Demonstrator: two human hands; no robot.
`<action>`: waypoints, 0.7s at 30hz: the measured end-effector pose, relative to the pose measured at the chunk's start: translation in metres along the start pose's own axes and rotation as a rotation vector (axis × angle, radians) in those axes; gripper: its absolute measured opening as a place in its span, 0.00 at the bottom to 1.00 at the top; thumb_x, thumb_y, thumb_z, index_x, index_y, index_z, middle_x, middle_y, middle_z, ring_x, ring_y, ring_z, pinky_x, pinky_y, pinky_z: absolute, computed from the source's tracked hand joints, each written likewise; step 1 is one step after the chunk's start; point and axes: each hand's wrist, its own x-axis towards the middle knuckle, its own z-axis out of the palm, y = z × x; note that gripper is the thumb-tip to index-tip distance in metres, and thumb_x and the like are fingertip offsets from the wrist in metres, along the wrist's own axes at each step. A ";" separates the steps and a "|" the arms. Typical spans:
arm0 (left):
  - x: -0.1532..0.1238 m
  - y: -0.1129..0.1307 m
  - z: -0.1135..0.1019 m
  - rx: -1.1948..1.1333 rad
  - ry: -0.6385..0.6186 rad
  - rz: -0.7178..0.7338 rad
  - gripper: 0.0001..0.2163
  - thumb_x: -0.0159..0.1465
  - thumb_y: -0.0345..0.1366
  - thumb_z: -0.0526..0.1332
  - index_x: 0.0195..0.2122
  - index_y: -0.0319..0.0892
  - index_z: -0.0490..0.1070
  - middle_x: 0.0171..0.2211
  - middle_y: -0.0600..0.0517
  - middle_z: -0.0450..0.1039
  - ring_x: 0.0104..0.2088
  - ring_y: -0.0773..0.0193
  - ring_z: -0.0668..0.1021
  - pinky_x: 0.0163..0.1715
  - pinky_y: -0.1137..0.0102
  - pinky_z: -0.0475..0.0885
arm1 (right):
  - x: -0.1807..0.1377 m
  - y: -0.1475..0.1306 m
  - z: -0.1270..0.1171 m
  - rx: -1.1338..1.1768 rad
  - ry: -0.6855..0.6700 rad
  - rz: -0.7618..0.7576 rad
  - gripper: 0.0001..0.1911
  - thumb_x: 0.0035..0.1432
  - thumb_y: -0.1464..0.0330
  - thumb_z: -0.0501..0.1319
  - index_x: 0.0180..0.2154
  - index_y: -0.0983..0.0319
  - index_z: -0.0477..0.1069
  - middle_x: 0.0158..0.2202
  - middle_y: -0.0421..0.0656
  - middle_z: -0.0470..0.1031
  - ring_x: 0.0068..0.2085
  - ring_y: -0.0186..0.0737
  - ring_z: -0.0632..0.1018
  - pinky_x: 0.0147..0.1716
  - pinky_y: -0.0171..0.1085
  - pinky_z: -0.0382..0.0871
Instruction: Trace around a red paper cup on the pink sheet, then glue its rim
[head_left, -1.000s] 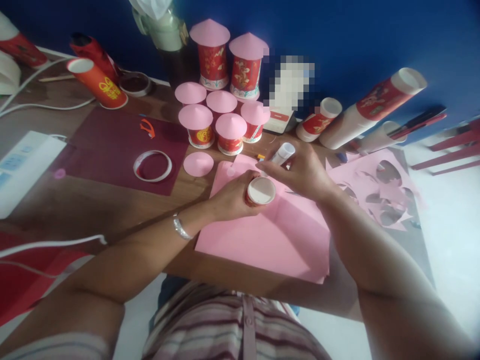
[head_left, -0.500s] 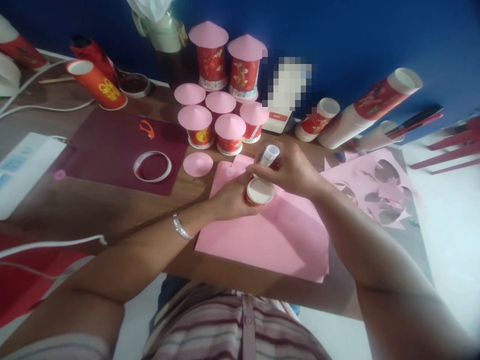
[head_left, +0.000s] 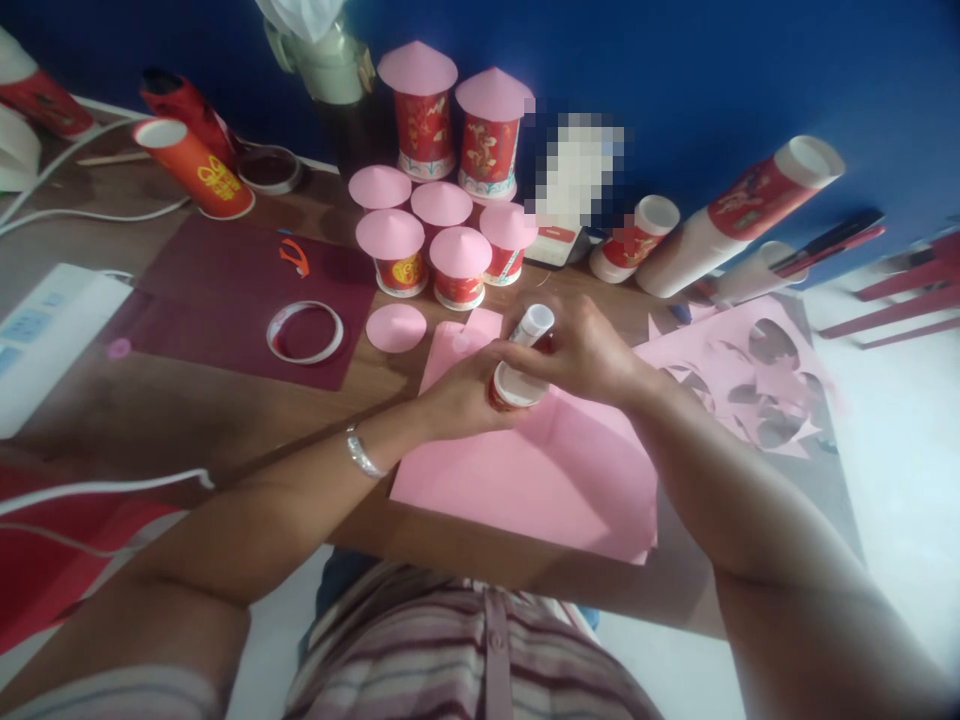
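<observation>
My left hand (head_left: 474,395) is wrapped round a small red and white paper cup (head_left: 517,390), its pale round end facing up. In my right hand (head_left: 581,345) is a white glue stick (head_left: 535,322), held tilted against the cup's rim; its lower end is hidden by my fingers. Under both hands lies a stack of pink paper sheets (head_left: 525,490). Just left of the stack is a flat pink paper disc (head_left: 396,328). Behind stand several small red cups with pink cone roofs (head_left: 460,265) and two taller ones (head_left: 491,130).
A maroon mat (head_left: 225,290) at left holds a white ring (head_left: 271,345) and orange scissors (head_left: 294,257). A phone (head_left: 559,245) leans at the wall. Stacked paper cups (head_left: 690,250) lie at right, near pink paper with cut-out holes (head_left: 720,350). A white power strip (head_left: 60,340) is far left.
My right hand has shifted slightly down and toward me with the glue stick, which now overlaps the top of the cup. The left hand stays almost still.
</observation>
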 end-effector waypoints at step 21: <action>-0.004 -0.003 -0.001 0.132 0.059 -0.109 0.24 0.57 0.40 0.74 0.51 0.43 0.68 0.50 0.44 0.78 0.50 0.51 0.81 0.48 0.58 0.79 | -0.033 0.021 0.004 0.216 0.489 0.248 0.14 0.65 0.56 0.69 0.34 0.57 0.73 0.25 0.37 0.73 0.25 0.37 0.73 0.25 0.39 0.68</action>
